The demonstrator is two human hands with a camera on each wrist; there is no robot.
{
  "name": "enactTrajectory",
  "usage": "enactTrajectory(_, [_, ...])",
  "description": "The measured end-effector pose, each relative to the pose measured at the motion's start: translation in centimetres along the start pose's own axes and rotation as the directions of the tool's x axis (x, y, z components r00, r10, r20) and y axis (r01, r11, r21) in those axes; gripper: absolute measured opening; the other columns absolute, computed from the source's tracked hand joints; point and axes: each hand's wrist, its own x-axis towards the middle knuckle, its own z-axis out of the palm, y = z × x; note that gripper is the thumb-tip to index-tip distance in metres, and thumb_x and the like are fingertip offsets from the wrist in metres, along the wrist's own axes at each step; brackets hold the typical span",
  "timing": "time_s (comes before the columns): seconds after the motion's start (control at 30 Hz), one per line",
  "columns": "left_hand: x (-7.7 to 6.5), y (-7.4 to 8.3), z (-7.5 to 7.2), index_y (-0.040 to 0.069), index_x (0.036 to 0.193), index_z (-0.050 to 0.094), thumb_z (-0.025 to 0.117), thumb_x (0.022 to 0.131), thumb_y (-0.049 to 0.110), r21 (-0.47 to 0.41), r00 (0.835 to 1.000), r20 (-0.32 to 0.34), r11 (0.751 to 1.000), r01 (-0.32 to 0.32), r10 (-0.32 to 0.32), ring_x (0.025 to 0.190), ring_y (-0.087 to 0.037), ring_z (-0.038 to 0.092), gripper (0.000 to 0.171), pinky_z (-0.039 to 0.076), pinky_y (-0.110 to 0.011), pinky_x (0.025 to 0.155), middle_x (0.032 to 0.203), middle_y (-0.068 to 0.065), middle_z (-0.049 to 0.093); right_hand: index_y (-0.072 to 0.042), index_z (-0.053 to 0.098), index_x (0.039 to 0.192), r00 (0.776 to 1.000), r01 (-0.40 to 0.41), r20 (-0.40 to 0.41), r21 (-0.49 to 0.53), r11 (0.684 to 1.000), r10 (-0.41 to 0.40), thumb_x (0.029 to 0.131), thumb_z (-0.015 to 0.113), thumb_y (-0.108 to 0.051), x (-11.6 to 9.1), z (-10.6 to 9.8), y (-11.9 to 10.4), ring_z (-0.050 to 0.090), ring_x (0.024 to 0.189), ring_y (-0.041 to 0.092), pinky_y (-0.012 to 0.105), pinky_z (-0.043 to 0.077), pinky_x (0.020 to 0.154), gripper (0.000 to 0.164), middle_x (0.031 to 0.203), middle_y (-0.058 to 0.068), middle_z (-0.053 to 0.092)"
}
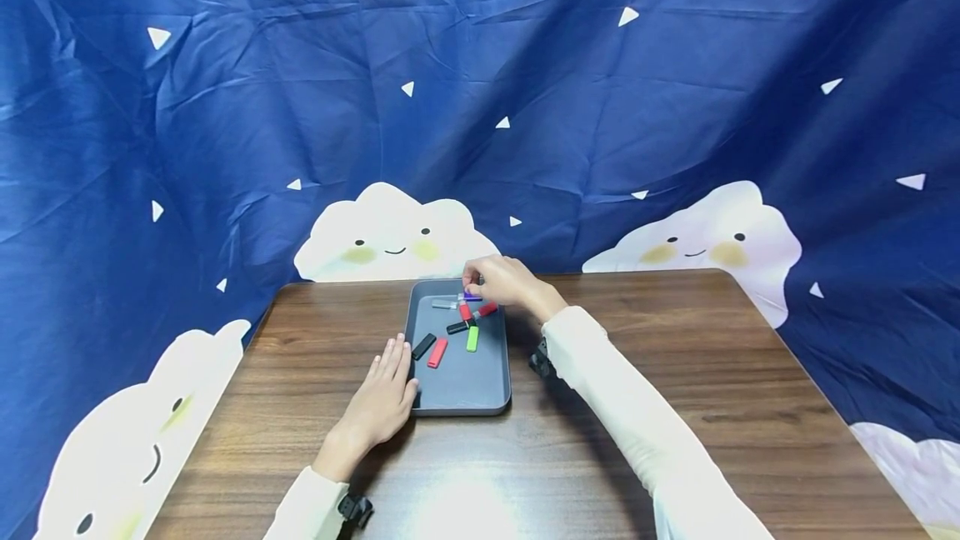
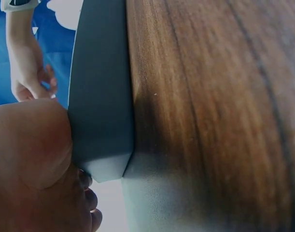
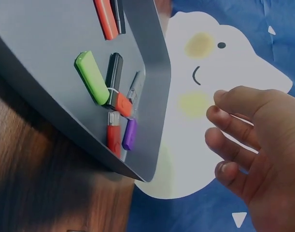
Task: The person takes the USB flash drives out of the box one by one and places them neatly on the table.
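Observation:
A grey tray (image 1: 461, 390) holds several small USB sticks. My left hand (image 1: 381, 398) lies against the tray's left side with its fingers straight. Over the far end of the tray is my right hand (image 1: 504, 280); in the right wrist view its fingers are loosely bent, with nothing between them. Below that hand lie a purple stick (image 3: 130, 134), a red stick (image 3: 113, 137) and a clear-looking stick (image 1: 444, 304), close to a green stick (image 1: 472, 338) and a black stick (image 3: 114, 72). Nearer the left hand, another black stick (image 1: 423, 346) sits beside another red one (image 1: 437, 352).
The tray stands on a brown wooden table (image 1: 660, 373), near its far edge. Behind hangs a blue cloth (image 1: 465, 148) with white clouds and triangles. A bright reflection shows on the tabletop at the front.

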Motion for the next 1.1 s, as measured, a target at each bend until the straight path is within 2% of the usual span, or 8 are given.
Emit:
enactTrajectory(0.3, [0.0,-0.1,-0.1,-0.01,0.164,0.028,0.046,0.113,0.024,-0.002,0.999,0.037,1.0,0.021,-0.021,0.165,-0.042,0.019,0.064,0.023,-0.058,0.133,0.176,-0.026,0.02,-0.015,0.075,0.105,0.999,-0.043,0.025,0.05,0.998,0.042,0.102,0.068,-0.02,0.9,1.3,-0.1,0.065,0.093,0.016,0.041,0.056,0.089,0.009,0.1,-0.003,0.074])
enactTrajectory(0.8, [0.0,0.1,-0.3,-0.011,0.162,0.03,0.047,0.113,0.022,-0.02,0.999,0.027,1.0,0.02,-0.019,0.164,-0.043,0.021,0.062,0.024,-0.059,0.133,0.175,-0.027,0.022,-0.018,0.073,0.105,0.993,-0.106,0.048,0.039,0.994,0.104,0.102,0.07,-0.02,2.0,3.4,0.0,0.065,0.092,0.016,0.042,0.057,0.09,0.005,0.103,-0.003,0.075])
enactTrajectory(1.1, [0.0,0.3,-0.5,-0.012,0.162,0.031,0.047,0.112,0.021,-0.029,1.0,0.021,0.999,0.014,-0.014,0.163,-0.045,0.022,0.062,0.025,-0.06,0.132,0.174,-0.028,0.023,-0.014,0.075,0.118,0.98,-0.18,0.094,0.023,0.983,0.177,0.104,0.069,-0.019,2.0,4.5,0.5,0.064,0.102,0.021,0.048,0.057,0.096,0.016,0.116,0.0,0.074])
